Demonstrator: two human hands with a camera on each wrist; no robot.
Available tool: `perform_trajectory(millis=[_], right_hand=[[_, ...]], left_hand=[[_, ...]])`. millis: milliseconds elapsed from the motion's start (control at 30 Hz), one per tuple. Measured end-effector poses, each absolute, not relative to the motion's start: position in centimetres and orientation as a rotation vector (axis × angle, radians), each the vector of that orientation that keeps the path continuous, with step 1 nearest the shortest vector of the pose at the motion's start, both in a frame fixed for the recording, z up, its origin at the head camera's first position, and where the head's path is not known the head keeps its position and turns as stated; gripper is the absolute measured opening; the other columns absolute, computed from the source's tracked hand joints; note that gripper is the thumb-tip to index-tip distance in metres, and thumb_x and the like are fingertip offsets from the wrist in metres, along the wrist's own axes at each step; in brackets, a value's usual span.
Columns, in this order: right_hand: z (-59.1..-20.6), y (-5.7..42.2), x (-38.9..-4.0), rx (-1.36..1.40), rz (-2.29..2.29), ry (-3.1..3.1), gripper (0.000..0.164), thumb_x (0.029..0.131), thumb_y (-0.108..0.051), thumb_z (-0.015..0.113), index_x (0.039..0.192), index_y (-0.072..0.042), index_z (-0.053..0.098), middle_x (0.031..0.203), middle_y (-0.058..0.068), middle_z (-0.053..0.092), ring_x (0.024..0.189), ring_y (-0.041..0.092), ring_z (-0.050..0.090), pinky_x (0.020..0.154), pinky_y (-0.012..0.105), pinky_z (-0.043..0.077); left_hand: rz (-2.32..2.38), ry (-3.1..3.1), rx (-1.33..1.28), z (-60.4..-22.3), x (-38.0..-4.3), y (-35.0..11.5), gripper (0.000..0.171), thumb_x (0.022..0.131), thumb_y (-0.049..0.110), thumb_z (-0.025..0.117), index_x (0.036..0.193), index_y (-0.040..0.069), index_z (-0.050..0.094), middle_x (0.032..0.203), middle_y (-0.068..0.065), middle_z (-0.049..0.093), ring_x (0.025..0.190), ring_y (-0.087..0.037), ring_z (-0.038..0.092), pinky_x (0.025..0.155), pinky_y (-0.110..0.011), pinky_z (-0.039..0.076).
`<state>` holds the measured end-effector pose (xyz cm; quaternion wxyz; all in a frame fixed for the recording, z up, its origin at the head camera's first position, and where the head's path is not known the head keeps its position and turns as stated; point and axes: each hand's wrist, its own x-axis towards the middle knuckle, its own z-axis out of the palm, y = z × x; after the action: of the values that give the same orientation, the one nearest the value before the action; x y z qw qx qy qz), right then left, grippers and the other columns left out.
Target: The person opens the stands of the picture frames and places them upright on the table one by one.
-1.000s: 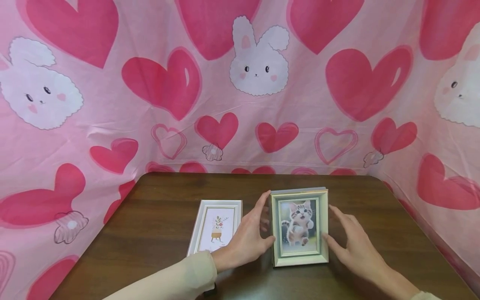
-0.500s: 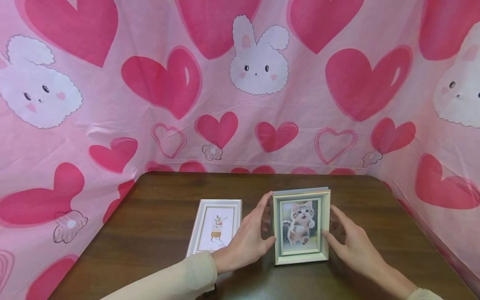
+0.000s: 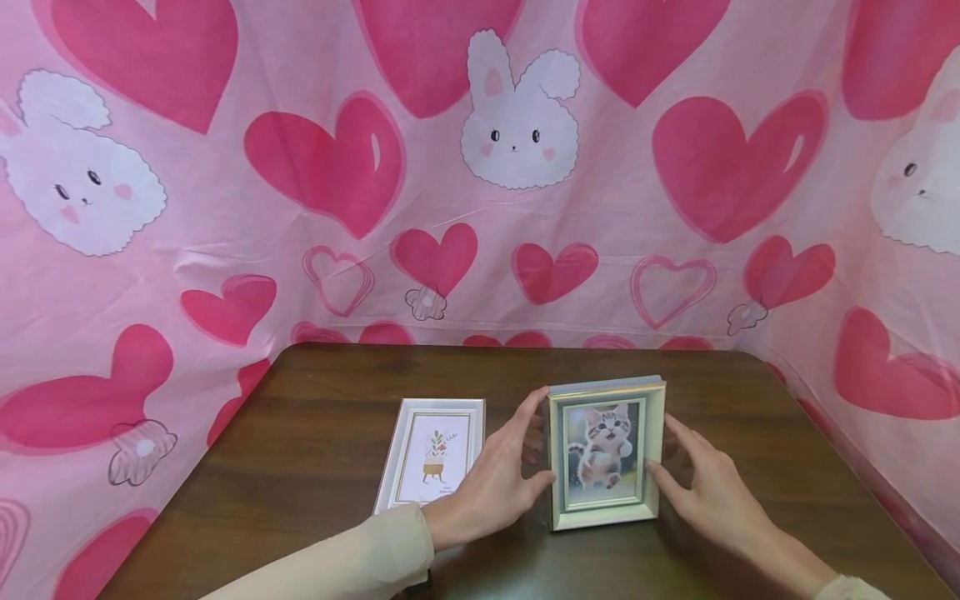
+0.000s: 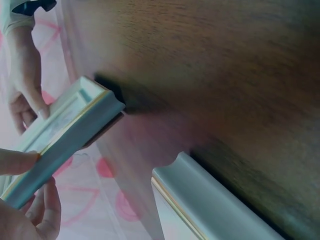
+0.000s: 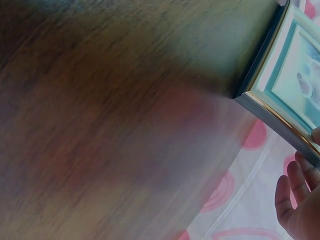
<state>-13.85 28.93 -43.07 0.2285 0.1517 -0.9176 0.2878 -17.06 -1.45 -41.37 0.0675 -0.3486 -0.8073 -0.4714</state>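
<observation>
A cream picture frame with a kitten photo stands near upright on the wooden table, leaning back slightly, right of centre in the head view. My left hand grips its left side, thumb on the front border and fingers behind. On the opposite side my right hand holds the frame the same way, thumb at the front edge. The left wrist view shows the kitten frame side-on between both hands. In the right wrist view, my right hand's fingers curl behind the frame.
A white frame with a potted-plant print lies flat on the brown table, left of the kitten frame and partly hidden by my left hand and forearm. Pink cloth with hearts and rabbits surrounds the table at the back and sides.
The kitten frame has shifted slightly to the right and turned a little, its face angling toward the left. Both hands keep hold of it. The plant frame stays where it was.
</observation>
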Motion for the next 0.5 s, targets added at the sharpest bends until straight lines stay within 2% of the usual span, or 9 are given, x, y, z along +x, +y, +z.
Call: perform_trajectory(millis=[500], right_hand=[[-43.19,28.86,-13.9,0.434,0.715,-2.475,0.071,0.078,-0.004,0.091,0.139,0.003,0.057,0.104,0.002,0.069,0.088,0.016,0.061,0.071,0.034,0.055]], left_hand=[[-1.472,-2.37,-1.081,-41.32,-16.6,-1.77,0.101,0.087,-0.003,0.084,0.163,0.029,0.027,0.123,-0.006,0.065,0.092,-0.009,0.071,0.079,-0.021,0.057]])
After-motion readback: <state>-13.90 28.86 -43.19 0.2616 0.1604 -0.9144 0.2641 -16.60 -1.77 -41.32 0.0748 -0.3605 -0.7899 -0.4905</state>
